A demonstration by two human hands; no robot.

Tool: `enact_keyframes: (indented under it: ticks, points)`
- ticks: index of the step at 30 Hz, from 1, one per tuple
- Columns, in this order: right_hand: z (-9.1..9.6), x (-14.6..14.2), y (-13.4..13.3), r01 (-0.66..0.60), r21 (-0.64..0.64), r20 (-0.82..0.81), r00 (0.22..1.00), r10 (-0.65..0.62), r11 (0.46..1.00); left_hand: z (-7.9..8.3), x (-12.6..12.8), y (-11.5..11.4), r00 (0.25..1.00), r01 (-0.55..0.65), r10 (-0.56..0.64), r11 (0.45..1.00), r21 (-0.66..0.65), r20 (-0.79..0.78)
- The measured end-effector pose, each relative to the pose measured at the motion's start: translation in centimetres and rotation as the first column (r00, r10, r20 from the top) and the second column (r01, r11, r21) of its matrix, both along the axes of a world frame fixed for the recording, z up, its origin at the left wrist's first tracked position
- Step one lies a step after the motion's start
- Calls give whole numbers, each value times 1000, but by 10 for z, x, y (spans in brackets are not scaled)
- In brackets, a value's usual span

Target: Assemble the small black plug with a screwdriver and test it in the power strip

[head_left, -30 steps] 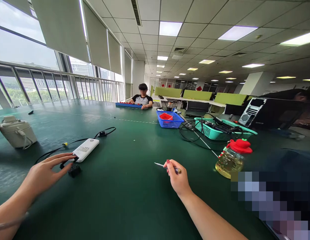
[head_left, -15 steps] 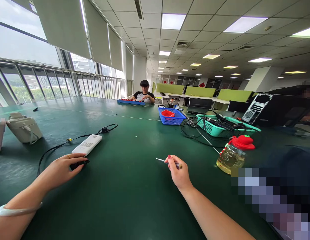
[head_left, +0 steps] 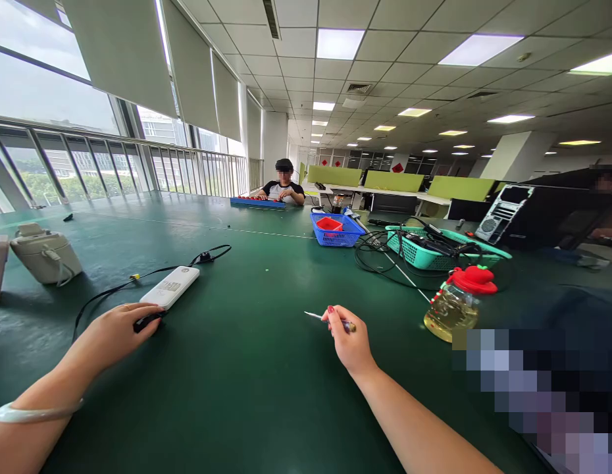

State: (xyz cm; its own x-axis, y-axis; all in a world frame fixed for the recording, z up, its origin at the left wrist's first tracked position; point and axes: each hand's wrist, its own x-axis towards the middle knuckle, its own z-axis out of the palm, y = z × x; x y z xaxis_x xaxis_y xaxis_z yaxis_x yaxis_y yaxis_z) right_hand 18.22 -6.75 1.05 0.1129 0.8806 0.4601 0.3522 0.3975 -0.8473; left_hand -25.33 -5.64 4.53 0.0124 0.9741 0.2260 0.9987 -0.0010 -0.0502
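Observation:
On the left, my left hand [head_left: 113,334] curls its thumb and fingers round a small black object [head_left: 149,320], mostly covered by them. Its kind does not show. Just beyond the fingertips lies a white power bank [head_left: 172,288], a flat slab with printed text, on the green table [head_left: 237,368]. A black cable [head_left: 108,291] with a yellow tag runs behind it. Right of the middle, my right hand [head_left: 350,339] pinches a thin pen-like tool [head_left: 346,324] with a silver pointed tip and a brownish handle end. The tip points left, above the tabletop.
To the right stand a red-lidded drink jar [head_left: 451,313], a teal basket [head_left: 419,253] of cables and a blue basket [head_left: 338,234]. A beige lidded container [head_left: 47,253] is at far left. A person [head_left: 285,184] sits across the table behind a blue tray [head_left: 256,203].
The fingers of my left hand have drawn in closer round the black object. My right hand keeps the same pinch on the pen-like tool. The view has shifted very slightly.

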Motion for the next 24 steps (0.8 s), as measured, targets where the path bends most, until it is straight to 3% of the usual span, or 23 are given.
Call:
enact_keyframes:
  ticks: [8, 24]
  points:
    - [1, 0, 0, 6, 25, 12, 1000, -6, 1000, 0, 3, 2, 999, -39, 41, 997, -69, 15]
    - [-1, 0, 2, 6, 38, 8, 1000, -6, 999, 0, 4, 2, 996, 49, -43, 995, -82, 72]
